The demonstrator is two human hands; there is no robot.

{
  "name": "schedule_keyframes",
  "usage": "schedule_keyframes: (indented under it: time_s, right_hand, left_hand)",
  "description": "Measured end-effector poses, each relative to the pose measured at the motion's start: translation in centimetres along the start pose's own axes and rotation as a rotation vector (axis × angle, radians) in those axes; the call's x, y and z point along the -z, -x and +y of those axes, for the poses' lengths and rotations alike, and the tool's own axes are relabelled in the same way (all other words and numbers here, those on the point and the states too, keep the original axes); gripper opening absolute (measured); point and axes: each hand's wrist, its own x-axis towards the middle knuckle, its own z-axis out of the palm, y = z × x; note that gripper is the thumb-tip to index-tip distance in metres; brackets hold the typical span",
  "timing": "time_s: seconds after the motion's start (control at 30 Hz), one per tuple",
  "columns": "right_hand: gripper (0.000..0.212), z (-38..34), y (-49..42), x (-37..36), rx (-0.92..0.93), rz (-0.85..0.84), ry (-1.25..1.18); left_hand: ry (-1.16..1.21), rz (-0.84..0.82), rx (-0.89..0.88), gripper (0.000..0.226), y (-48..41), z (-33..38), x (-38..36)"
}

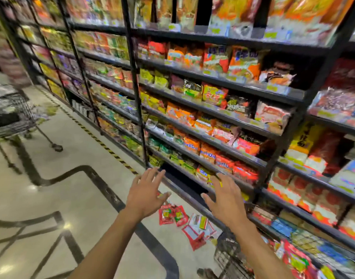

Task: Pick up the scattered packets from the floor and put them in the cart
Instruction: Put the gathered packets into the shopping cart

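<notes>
Several red and white packets lie scattered on the floor at the foot of the shelving. My left hand hovers above them with fingers spread and holds nothing. My right hand is stretched out beside it, fingers straight, also holding nothing. A wire cart stands at the bottom right, partly hidden behind my right forearm, with red packets in it.
Tall black shelves full of snack packets run along the right side. A second wire cart stands at the far left on the glossy tiled floor. A yellow-black stripe runs along the shelf base.
</notes>
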Motion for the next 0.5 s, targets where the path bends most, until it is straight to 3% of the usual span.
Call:
schedule_keyframes:
  time_s: [0.27,0.5]
  right_hand:
    - [0.067,-6.3,-7.4,-4.1,0.045,-0.039,0.005]
    - [0.064,-8.5,-18.4,-10.8,0.03,-0.057,-0.023]
  left_hand:
    - [-0.018,-0.025,0.058,0.081,-3.6,-9.6,-0.6]
    - [-0.061,-0.076,0.064,0.081,-13.6,-16.9,-3.8]
